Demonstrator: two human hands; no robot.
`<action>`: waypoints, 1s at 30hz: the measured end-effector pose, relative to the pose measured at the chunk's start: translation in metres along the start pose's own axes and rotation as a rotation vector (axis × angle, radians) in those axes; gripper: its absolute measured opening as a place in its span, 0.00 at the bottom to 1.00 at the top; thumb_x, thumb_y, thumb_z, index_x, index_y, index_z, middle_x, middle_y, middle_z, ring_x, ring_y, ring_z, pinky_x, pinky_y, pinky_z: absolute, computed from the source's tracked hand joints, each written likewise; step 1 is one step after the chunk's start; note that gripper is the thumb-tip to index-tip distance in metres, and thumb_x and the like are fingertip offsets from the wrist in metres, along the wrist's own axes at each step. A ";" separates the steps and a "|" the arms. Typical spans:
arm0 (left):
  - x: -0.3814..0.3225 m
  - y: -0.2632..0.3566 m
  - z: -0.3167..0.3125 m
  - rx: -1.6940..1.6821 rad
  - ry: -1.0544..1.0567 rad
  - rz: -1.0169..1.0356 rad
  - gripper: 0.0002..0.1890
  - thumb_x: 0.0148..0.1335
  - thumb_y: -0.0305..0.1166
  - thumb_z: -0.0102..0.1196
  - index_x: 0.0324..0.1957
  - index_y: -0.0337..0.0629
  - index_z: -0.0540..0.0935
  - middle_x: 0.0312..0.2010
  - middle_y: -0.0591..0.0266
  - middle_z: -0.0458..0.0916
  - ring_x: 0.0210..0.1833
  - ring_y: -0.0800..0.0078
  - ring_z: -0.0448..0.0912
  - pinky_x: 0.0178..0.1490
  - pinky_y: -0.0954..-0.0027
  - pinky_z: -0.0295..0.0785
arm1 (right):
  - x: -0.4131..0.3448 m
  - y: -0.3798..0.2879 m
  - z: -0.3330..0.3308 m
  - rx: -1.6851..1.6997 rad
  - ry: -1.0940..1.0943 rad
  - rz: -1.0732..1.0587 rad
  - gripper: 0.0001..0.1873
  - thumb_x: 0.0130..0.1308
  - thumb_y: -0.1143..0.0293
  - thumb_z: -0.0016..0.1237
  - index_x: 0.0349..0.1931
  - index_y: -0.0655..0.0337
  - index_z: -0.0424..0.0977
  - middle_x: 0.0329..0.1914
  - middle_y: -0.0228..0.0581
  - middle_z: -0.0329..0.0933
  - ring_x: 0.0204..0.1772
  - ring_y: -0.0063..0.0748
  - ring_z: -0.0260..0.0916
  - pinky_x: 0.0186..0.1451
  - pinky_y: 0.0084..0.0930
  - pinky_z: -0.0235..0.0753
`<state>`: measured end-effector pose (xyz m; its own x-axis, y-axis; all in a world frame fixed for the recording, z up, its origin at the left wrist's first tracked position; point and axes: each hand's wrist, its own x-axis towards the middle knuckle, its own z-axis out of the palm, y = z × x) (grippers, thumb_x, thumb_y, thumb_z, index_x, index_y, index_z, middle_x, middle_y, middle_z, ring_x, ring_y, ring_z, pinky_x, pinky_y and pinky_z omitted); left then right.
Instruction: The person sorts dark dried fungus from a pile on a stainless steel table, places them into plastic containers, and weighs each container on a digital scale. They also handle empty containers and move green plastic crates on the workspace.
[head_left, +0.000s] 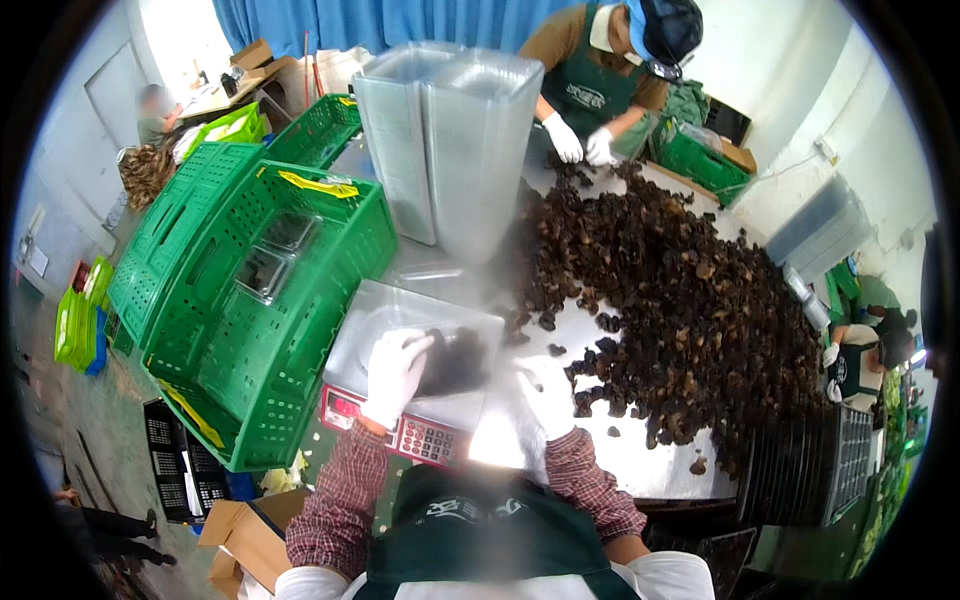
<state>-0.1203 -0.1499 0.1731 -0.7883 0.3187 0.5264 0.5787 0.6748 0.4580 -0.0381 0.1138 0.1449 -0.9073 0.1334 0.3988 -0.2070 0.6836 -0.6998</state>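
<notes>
My left hand (397, 375), in a white glove, is over the left part of a digital scale's metal pan (346, 352). Its fingertips reach the edge of a dark, blurred heap of mushroom pieces (454, 364), apparently in a clear plastic tray. Whether the fingers grip anything cannot be told. The scale's red-edged keypad (426, 441) faces me. To the right of the pan, my right hand (546, 394), also gloved, has its fingers bent and apart, with nothing visible between them. A large pile of dark brown mushrooms, probably wood ear (675, 277), covers the metal table (686, 457) beside it.
Tall stacks of clear plastic trays (476, 142) rise behind the scale. At left, a green crate (217, 367) holds a few clear packs (266, 274). Black crates (802, 465) stand at right. Across the table, a co-worker's gloved hands (581, 142) touch the pile. An open cardboard box (251, 540) is below left.
</notes>
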 end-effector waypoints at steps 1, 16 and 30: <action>0.006 0.004 0.000 -0.015 -0.016 0.011 0.16 0.55 0.22 0.62 0.46 0.48 0.86 0.44 0.62 0.83 0.48 0.59 0.78 0.53 0.61 0.72 | -0.016 0.012 -0.010 -0.014 -0.072 0.117 0.11 0.62 0.70 0.58 0.45 0.54 0.84 0.42 0.37 0.81 0.47 0.41 0.77 0.54 0.33 0.77; -0.068 0.037 -0.014 -0.046 -0.106 -0.096 0.18 0.53 0.15 0.62 0.47 0.40 0.84 0.48 0.60 0.83 0.52 0.60 0.80 0.58 0.62 0.73 | -0.171 0.076 0.022 -0.147 -0.677 -0.227 0.29 0.57 0.62 0.58 0.62 0.50 0.72 0.53 0.37 0.72 0.57 0.38 0.70 0.59 0.35 0.72; -0.050 0.045 -0.008 -0.068 -0.046 -0.176 0.14 0.55 0.15 0.60 0.45 0.39 0.84 0.46 0.58 0.84 0.51 0.59 0.80 0.58 0.62 0.74 | -0.141 0.077 0.053 -0.074 -0.910 -0.604 0.15 0.64 0.66 0.48 0.48 0.62 0.76 0.53 0.36 0.74 0.56 0.37 0.72 0.60 0.33 0.72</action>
<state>-0.0525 -0.1409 0.1733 -0.8862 0.2309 0.4016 0.4429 0.6767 0.5882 0.0542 0.1093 0.0036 -0.6004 -0.7978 0.0558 -0.7139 0.5032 -0.4868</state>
